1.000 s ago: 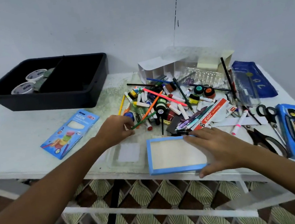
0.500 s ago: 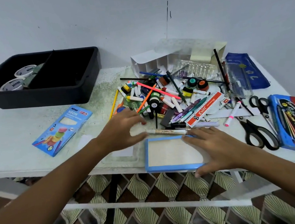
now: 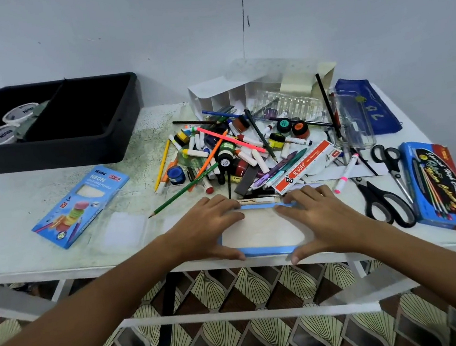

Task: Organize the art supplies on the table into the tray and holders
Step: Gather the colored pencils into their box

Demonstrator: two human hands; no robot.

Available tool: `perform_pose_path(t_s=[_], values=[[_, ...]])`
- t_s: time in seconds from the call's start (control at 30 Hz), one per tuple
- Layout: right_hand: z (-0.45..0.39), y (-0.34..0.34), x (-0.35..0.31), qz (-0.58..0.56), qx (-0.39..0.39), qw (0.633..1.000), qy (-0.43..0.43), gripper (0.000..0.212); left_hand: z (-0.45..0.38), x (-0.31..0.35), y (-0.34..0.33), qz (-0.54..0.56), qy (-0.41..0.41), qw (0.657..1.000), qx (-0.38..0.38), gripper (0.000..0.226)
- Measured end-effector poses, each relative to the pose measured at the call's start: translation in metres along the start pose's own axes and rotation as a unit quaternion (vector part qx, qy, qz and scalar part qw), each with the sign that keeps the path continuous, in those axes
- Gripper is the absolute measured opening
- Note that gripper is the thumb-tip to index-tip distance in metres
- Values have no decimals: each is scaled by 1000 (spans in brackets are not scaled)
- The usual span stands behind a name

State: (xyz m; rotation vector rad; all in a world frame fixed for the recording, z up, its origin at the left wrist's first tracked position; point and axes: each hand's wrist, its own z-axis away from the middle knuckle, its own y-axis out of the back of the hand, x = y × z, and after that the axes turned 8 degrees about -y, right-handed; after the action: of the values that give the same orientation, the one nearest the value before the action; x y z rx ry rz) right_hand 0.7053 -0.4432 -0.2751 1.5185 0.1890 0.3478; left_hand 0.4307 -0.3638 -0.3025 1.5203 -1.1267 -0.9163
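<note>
- Head view: my left hand (image 3: 210,226) and right hand (image 3: 321,216) both hold the blue-rimmed box (image 3: 259,233) at the near table (image 3: 11,203) edge, one at each end.
- Each hand lies palm down, fingers stretched over the far rim, thumb hooked round the near rim, so the box is clasped between them; both forearms come in from the bottom corners.
- My hands cover both short ends of the box; only its pale middle and strips of blue rim show.
- Its long axis runs left to right, parallel to the table edge, pale face up.
- Just beyond my fingertips a pen (image 3: 255,200) lies along the far rim; its label is too small to read.
- Behind it sits the pile (image 3: 236,152) of pencils, crayons and paint pots, heaped so that many pieces hide each other.
- One green pencil (image 3: 184,190) sticks out, tip toward the near left.
- A red ruler (image 3: 304,166) slants at the pile's right.
- Black scissors (image 3: 383,203) lie right of my right hand, a crayon box (image 3: 440,188) beyond them.
- Pencil pack (image 3: 79,202) lies to the left.
- Black tray (image 3: 53,121) stands far left, cut off by the frame edge, two tape rolls (image 3: 8,124) inside.
</note>
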Motion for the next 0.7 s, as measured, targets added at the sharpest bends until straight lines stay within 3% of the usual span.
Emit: perform_pose_path(t_s=[0.33, 0.7], values=[[-20, 2, 14, -45, -40, 998, -18, 118, -5, -6, 3, -16, 54, 998, -31, 78], [-31, 3, 24, -64, -51, 996, -20, 111, -16, -16, 11, 34, 105, 990, -92, 85]])
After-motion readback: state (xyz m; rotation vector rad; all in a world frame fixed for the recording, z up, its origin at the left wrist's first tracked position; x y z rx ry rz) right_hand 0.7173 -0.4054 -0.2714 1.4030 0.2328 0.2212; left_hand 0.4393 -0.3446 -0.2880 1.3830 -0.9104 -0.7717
